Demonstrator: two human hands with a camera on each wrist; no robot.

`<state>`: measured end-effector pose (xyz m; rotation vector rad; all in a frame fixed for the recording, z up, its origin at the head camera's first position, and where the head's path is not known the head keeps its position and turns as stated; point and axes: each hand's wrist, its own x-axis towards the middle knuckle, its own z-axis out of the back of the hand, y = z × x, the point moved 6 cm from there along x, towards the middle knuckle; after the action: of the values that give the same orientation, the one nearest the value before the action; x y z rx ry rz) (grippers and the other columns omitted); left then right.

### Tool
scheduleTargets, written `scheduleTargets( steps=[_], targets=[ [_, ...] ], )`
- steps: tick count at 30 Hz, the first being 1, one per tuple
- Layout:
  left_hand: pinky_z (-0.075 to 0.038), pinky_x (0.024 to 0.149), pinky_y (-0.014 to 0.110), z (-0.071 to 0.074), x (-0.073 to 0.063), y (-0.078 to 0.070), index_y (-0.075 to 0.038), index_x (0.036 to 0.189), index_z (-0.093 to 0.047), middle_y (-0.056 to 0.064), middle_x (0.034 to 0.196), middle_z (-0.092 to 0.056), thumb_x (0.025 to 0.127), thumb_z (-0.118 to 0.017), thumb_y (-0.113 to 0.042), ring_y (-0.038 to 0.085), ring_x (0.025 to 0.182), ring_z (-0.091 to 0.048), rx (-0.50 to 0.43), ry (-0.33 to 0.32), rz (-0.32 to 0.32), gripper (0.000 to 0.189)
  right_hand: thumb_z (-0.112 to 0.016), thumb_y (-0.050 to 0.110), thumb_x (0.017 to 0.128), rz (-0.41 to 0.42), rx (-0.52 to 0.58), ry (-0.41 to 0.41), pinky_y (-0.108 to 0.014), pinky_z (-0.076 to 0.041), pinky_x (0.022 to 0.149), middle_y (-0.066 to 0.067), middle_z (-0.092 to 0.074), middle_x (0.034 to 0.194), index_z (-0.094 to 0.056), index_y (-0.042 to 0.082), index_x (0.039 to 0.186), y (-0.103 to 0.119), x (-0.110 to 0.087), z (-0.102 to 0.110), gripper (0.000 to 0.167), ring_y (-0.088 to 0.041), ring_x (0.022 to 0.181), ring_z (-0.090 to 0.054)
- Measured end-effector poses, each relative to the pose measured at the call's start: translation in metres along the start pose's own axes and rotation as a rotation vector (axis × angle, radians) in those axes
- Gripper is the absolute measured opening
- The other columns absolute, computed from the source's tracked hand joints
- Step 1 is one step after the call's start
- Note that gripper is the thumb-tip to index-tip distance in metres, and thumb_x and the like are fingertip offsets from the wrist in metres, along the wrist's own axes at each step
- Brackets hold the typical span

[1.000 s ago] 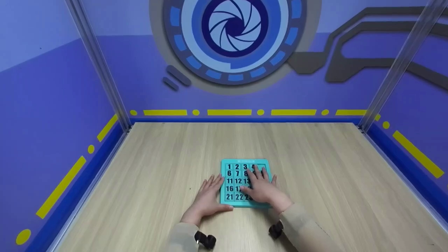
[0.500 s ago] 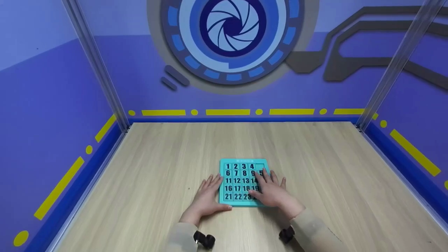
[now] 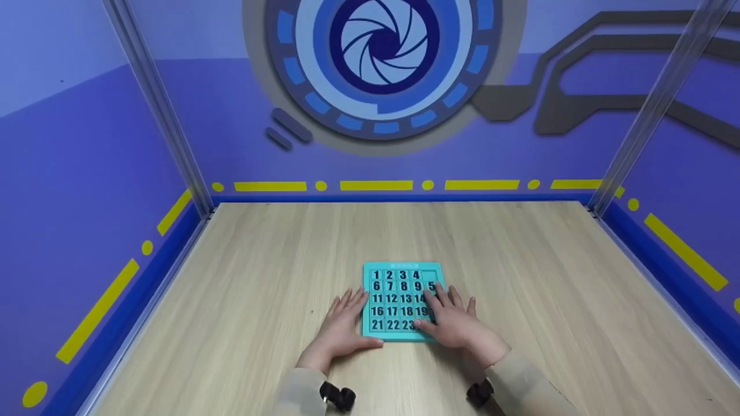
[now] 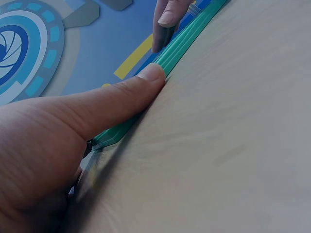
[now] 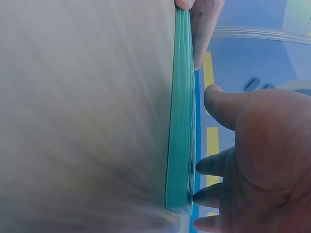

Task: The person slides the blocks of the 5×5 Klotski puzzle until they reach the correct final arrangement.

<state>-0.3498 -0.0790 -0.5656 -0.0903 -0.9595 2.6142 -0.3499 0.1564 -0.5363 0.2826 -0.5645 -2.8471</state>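
A turquoise number slide puzzle [image 3: 399, 337] lies flat on the table, its black-numbered tiles in rows. The gap in the tiles is at the top right corner, with the 5 tile [image 3: 431, 286] just below it. My left hand [image 3: 342, 334] steadies the puzzle, straight fingers along its left side and thumb [image 4: 151, 73] against the near edge. Over the lower right part lies my right hand [image 3: 454, 323], fingers spread and fairly straight, fingertips at the right-hand tiles. Whether its thumb touches the tiles I cannot tell. This hand hides several tiles in the right columns.
The wooden table [image 3: 260, 260] extends around the puzzle on all sides. A blue printed wall [image 3: 381, 164] stands behind it, with side walls left and right. Black wrist cameras [image 3: 337, 396] sit on both sleeves.
My right hand has drawn back down and to the right across the puzzle, uncovering the top right gap, the 5 tile and other tiles. The left hand stays in place.
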Motion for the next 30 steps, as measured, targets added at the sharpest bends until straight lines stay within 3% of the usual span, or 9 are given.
scheduleTargets(
  steps=[30],
  targets=[
    [-0.007, 0.133, 0.057, 0.001, 0.0, 0.0, -0.007, 0.16, -0.033, 0.013, 0.171, -0.026, 0.073, -0.087, -0.055, 0.039, 0.161, -0.014, -0.003, 0.001, -0.007, 0.113, -0.058, 0.053, 0.101, -0.021, 0.0, 0.011, -0.083, 0.003, 0.118, -0.024, -0.012, 0.172, -0.027, 0.008, 0.163, -0.004, 0.027, 0.002, 0.083, -0.054, 0.157, -0.007]
  ],
)
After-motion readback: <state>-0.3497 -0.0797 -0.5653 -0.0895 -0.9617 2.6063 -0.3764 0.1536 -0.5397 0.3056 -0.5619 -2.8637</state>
